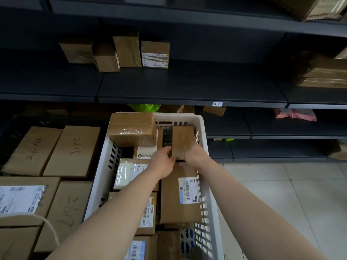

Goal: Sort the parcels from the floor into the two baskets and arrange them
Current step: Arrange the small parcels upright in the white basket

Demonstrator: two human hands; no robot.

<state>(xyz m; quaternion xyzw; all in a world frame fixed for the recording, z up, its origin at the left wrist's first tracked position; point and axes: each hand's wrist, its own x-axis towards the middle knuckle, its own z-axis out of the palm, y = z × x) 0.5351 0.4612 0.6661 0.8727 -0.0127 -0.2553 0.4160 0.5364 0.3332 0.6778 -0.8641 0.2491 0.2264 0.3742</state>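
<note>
The left hand [162,162] and right hand [195,153] each grip the near end of a small cardboard parcel [183,137], apparently steadying it flat in the white basket's [203,128] far right corner, beside a bigger box [132,128], to pack snugly

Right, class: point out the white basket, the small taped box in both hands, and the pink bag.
white basket [180,116]: head view, far rim.
small taped box [183,139]: head view, brown top face.
pink bag [294,114]: head view, its middle.
</note>
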